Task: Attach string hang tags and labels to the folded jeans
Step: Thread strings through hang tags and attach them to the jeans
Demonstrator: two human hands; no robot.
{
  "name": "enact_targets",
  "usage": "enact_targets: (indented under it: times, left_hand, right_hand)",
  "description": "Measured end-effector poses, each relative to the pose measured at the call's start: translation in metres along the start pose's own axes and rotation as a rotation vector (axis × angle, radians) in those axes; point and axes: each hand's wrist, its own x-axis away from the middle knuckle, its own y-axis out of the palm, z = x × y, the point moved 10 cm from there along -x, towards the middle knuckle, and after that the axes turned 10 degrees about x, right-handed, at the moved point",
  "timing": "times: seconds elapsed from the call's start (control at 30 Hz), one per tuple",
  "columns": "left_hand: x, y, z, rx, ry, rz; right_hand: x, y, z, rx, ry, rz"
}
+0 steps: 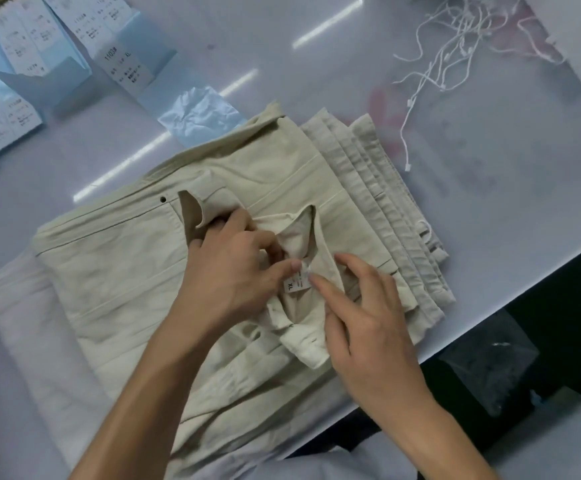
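Matt, creased beige cloth jeans (115,271) (small metal rivet (163,199)) lie on a glossy, smooth table (316,74).

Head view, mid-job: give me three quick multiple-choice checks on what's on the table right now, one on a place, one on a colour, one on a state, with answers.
1. Where does the pile of loose white strings lie?
A. far right of the table
B. on the jeans
C. under the paper tags

2. What colour are the folded jeans?
A. dark blue
B. cream beige
C. black

3. What is the left hand doing?
A. resting flat on the table
B. holding a string
C. pinching the sewn-in XL size label

Answers: 1 A, the strings lie tangled at the upper right; 2 B, all the stacked fabric is pale beige; 3 C, thumb and finger hold the label while the right hand points at it with open fingers.
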Motion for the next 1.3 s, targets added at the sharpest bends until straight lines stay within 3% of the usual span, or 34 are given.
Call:
enact_targets:
  times: [0.17, 0.23, 0.27, 0.3, 0.37, 0.43, 0.47, 0.5, 0.57, 0.67, 0.73, 0.83, 0.9, 0.97, 1.03, 1.1, 1.23, 1.3]
  left_hand:
    - [0.001, 0.001, 0.001, 0.007, -0.001, -0.048]
    - [0.004, -0.003, 0.007, 0.106, 0.069, -0.03]
    - [0.01, -0.013, 0.013, 0.271, 0.151, 0.033]
    - [0.019, -0.029, 0.016, 0.468, 0.247, 0.145]
    - [0.054, -0.072, 0.0, 0.641, 0.367, 0.577]
    - [0.094, -0.094, -0.043, 0.618, 0.247, 1.005]
    - [0.108, -0.093, -0.067, 0.651, 0.104, 1.121]
    - [0.113, -0.086, -0.085, 0.709, -0.026, 1.135]
    - [0.101, -0.052, -0.101, 0.876, -0.178, 0.895]
    - [0.088, -0.013, -0.068, 0.914, -0.08, 0.533]
    - [0.089, -0.003, -0.049, 1.044, -0.019, 0.458]
    - [0.089, -0.009, -0.024, 1.057, 0.141, 0.405]
    - [0.083, -0.001, 0.0, 0.998, 0.226, 0.232]
    - [0.079, 0.017, 0.022, 0.789, 0.315, 0.084]
    - [0.079, 0.03, 0.035, 0.591, 0.438, 0.047]
    - [0.082, 0.028, 0.032, 0.537, 0.536, 0.114]
    - [0.104, 0.027, 0.008, 0.134, 0.633, 0.353]
    - [0.116, 0.039, 0.005, 0.004, 0.674, 0.386]
  right_hand:
    - [0.001, 0.001, -0.006, 0.031, -0.028, 0.006]
    - [0.002, -0.007, -0.001, -0.157, 0.006, 0.041]
    - [0.003, -0.014, 0.006, -0.311, 0.067, 0.068]
    - [0.004, -0.023, 0.015, -0.462, 0.139, 0.108]
    - [0.006, -0.045, 0.031, -0.642, 0.238, 0.227]
    - [0.005, -0.065, 0.029, -0.585, 0.181, 0.289]
    - [0.003, -0.071, 0.02, -0.509, 0.11, 0.284]
    - [0.0, -0.073, 0.01, -0.441, 0.035, 0.265]
    - [-0.009, -0.065, -0.008, -0.348, -0.082, 0.152]
    - [-0.04, -0.033, -0.033, -0.071, -0.258, -0.131]
    - [-0.061, -0.017, -0.039, 0.027, -0.313, -0.297]
    - [-0.083, -0.032, -0.021, 0.097, -0.262, -0.262]
    - [-0.084, -0.047, 0.005, 0.187, -0.177, -0.25]
    - [-0.083, -0.072, 0.038, 0.193, 0.001, -0.138]
    - [-0.07, -0.103, 0.052, 0.057, 0.153, 0.11]
    - [-0.051, -0.11, 0.028, -0.049, 0.116, 0.236]
    - [-0.012, -0.03, -0.018, -0.014, -0.068, -0.127]
    - [-0.004, -0.015, -0.014, -0.044, -0.069, -0.145]
